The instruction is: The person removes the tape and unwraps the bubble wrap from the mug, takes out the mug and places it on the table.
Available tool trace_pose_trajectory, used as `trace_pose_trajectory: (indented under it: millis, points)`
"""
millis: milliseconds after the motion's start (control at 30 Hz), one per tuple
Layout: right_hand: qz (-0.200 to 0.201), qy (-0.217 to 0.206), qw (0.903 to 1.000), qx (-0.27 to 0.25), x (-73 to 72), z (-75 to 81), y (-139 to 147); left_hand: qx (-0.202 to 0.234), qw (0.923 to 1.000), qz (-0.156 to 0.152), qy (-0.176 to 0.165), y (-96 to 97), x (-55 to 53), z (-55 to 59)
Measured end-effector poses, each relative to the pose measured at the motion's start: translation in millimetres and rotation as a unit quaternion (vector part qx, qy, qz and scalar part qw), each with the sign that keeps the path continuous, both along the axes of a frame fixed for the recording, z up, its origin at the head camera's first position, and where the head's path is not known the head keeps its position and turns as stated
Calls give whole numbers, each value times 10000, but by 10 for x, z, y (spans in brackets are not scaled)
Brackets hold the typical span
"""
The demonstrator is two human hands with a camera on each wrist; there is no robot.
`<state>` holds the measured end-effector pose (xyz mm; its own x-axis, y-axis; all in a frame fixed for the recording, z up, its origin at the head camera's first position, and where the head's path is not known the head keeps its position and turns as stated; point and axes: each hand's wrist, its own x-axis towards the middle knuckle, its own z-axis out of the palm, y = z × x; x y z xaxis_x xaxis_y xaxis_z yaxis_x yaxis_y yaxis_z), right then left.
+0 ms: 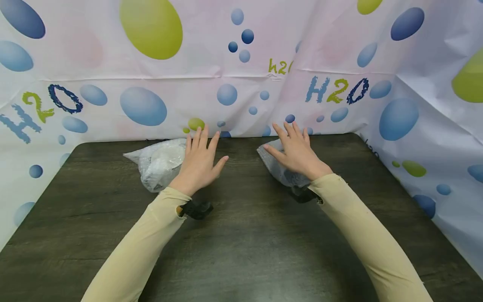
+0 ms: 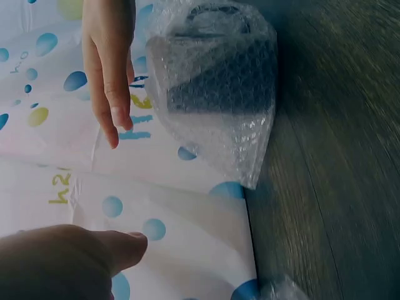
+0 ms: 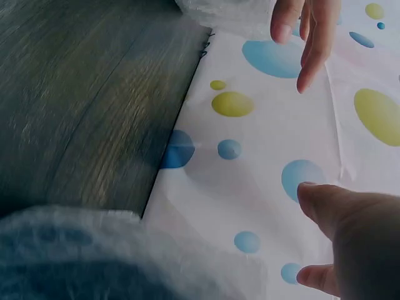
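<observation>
My left hand (image 1: 198, 163) hovers with fingers spread, just right of a clear bubble-wrap package (image 1: 160, 161) holding something whitish. Over a second bubble-wrap package (image 1: 279, 165), my right hand (image 1: 296, 153) is stretched out, fingers apart, partly covering it. In the left wrist view this second package (image 2: 219, 81) shows a dark, flat-sided object with a loop-like part on top; its kind cannot be told through the wrap. Neither hand grips anything. The right wrist view shows part of the wrap (image 3: 69, 250) close to the camera, below the right hand.
Both packages stand near the back edge of a dark wood-grain table (image 1: 234, 251). Behind and to the right hangs a white sheet (image 1: 196, 63) printed with blue and green dots. A dark wrist-worn device (image 1: 196, 209) sits at the left cuff.
</observation>
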<state>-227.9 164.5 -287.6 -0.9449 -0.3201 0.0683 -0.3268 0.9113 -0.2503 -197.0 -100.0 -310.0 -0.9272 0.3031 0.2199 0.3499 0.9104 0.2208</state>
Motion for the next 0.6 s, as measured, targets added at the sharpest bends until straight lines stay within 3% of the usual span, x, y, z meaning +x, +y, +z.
trace_pose_trajectory:
  millis: [600]
  points:
    - [37, -19, 10000, 51, 46, 20, 344, 28, 9992, -407, 14, 330, -32, -80]
